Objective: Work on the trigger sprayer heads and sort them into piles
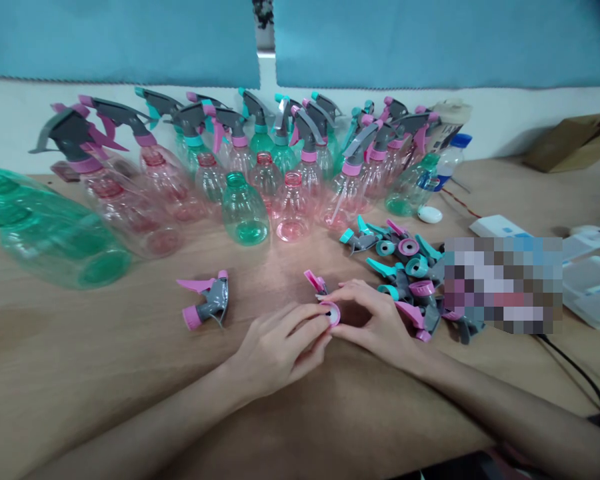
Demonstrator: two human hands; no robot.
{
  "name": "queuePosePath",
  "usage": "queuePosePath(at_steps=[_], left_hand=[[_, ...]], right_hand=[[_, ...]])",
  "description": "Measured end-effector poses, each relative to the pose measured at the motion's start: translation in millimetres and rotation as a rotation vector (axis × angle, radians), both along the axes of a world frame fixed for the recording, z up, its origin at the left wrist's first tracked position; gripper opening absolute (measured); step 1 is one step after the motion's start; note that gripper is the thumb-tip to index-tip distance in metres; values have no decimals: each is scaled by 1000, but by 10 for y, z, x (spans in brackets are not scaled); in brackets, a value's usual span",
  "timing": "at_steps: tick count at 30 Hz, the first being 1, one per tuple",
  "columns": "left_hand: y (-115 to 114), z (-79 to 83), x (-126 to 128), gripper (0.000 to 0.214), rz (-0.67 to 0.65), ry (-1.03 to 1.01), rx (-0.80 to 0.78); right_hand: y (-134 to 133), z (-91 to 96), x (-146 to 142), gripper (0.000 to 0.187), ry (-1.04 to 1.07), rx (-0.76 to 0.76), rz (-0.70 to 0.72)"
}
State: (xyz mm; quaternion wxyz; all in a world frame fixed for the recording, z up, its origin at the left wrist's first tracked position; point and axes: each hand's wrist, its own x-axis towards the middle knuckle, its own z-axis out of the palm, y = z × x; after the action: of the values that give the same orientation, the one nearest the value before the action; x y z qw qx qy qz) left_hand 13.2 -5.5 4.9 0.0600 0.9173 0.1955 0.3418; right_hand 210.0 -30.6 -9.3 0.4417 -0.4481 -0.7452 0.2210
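I watch from afar the spray head [335,313], which is in the centre, its collar mouth facing up. The right hand [377,321] clamps it between thumb and forefinger; the left hand [275,343] has its fingertips together at the mouth, but whether they grip something small, I cannot tell. I judge the step in hand is fitting or checking inside the collar. The next move calls for a steady right hold and gentle left fingertips. Another sprayer [211,299] lies at nine o'clock.
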Motion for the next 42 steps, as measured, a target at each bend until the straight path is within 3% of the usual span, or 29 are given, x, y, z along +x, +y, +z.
queuePosePath(at_steps=[42], left_hand=[[-30, -19, 16, 14, 14, -52, 22]], right_hand=[[-12, -44, 7, 26, -24, 41, -30]])
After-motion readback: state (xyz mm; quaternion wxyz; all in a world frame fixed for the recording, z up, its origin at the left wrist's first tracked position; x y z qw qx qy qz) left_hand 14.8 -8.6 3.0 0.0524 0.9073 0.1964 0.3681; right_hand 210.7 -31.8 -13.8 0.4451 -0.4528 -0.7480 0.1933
